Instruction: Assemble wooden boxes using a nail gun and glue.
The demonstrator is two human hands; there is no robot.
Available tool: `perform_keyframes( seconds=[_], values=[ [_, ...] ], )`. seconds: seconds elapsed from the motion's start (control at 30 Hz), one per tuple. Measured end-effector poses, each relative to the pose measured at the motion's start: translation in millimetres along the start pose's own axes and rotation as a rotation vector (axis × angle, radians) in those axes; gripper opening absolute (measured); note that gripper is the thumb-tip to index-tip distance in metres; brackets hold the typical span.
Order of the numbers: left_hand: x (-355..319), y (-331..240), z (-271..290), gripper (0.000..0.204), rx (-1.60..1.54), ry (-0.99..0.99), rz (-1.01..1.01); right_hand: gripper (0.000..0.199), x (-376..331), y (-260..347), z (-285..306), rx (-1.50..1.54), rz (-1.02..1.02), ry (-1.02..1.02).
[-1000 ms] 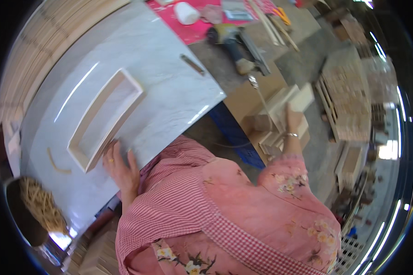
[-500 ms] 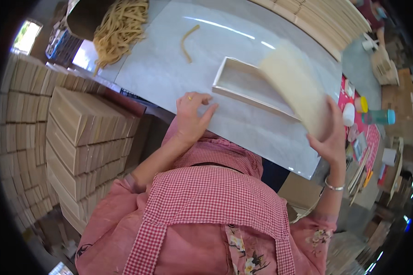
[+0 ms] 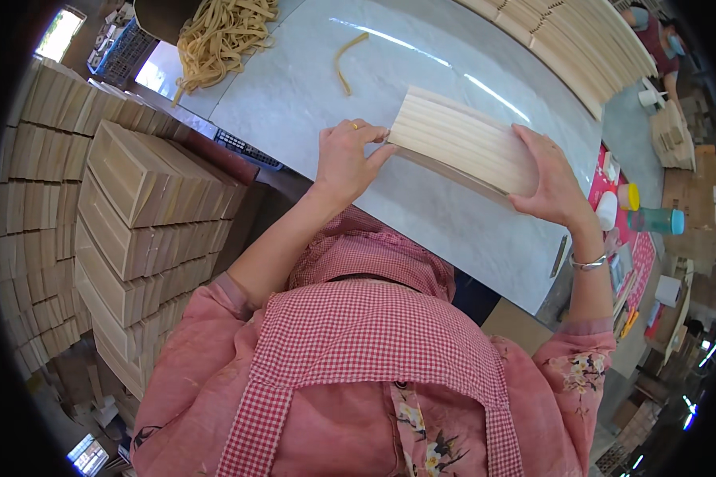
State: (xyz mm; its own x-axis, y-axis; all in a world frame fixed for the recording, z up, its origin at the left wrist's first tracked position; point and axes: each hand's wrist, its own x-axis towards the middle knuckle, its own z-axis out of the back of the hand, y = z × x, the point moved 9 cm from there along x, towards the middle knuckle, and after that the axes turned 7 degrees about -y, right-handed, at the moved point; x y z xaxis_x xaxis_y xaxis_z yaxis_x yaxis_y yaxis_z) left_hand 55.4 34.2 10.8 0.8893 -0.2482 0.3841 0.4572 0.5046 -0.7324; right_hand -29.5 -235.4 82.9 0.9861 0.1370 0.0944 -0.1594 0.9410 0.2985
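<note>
A pale, ridged wooden panel (image 3: 463,145) lies over a narrow rectangular wooden frame (image 3: 447,172), covering its opening; only the frame's near side shows. My left hand (image 3: 346,161) is at the left end, with thumb and fingertips closed on the corner of the panel and frame. At the other end, my right hand (image 3: 553,181) spans the width, fingers on the far edge and thumb on the near one. Both rest on a glossy grey tabletop (image 3: 310,103). Beyond them lies a single tan band-like strip (image 3: 343,65).
A heap of tan strips (image 3: 223,40) sits at the far left. Wooden boxes (image 3: 147,187) stand stacked left of the table, and long wooden panels (image 3: 573,48) line its far right. A teal jar (image 3: 659,221) stands right. Another person (image 3: 654,44) is at the upper right.
The panel, tilted in my right hand before, now lies over the frame. My left hand has moved from beside the frame onto its left end.
</note>
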Motion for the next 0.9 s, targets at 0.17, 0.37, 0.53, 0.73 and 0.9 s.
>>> perform_keyframes(
  seconds=[0.17, 0.37, 0.53, 0.73, 0.9],
  values=[
    [4, -13, 3, 0.018, 0.133, 0.005, -0.086, 0.091, -3, -4, -4, 0.003, -0.052, 0.021],
    [5, -22, 3, 0.015, 0.269, -0.005, -0.209, 0.090, -5, -8, -15, -0.028, 0.025, -0.030],
    [5, -25, 1, 0.012, 0.322, 0.015, -0.253, 0.089, -8, -10, -23, -0.050, 0.038, -0.026],
    [8, -32, 1, 0.011, 0.388, 0.033, -0.296, 0.087, -9, -12, -29, -0.095, 0.068, -0.024],
    [9, -36, 1, 0.010, 0.413, 0.049, -0.319, 0.087, -5, -10, -32, -0.108, 0.065, 0.008]
  ],
)
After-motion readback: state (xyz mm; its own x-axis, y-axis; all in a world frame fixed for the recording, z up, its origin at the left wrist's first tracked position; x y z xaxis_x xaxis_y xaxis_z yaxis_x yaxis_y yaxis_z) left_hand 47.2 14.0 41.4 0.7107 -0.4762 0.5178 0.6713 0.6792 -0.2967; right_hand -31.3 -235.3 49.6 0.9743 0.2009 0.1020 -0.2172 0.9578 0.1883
